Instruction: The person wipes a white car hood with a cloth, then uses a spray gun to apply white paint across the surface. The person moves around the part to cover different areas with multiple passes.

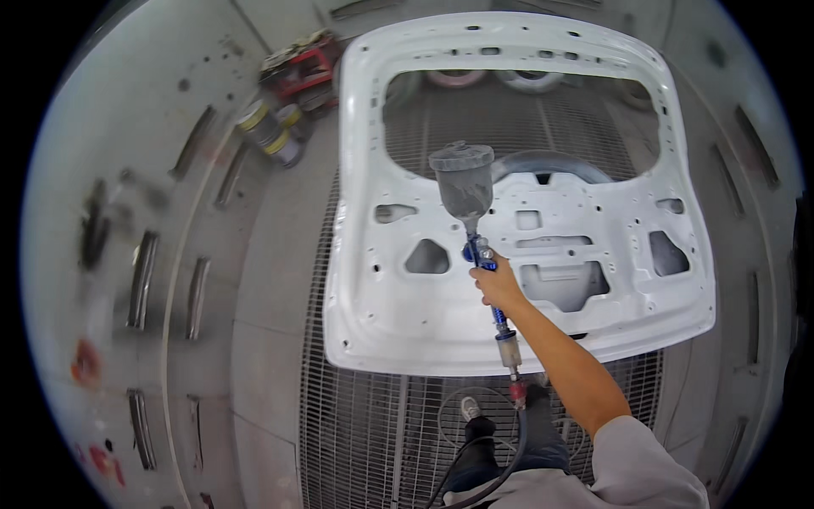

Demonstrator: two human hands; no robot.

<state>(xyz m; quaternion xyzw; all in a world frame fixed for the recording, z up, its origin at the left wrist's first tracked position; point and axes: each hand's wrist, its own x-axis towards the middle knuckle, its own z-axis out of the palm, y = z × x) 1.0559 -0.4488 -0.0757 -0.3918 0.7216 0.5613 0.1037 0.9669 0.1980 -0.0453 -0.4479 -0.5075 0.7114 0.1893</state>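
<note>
My right hand (500,285) is wrapped round the grip of a spray gun (481,253), in the middle of the view. On top of the gun stands a grey paint cup (465,185) with a lid. Below the grip hang a clear inline filter (508,349) and a red coupling (518,391), joined to a dark air hose (514,462). Beneath the gun lies a white car tailgate panel (398,314) with a large window opening and several smaller cutouts; the gun appears held above it. My left hand does not show.
Metal floor grating (365,424) runs under the panel and round my feet. Paint cans (270,131) stand at the far left beside a red rack (305,72). Stained walls (110,212) with slotted vents flank both sides. The hose loops down by my legs.
</note>
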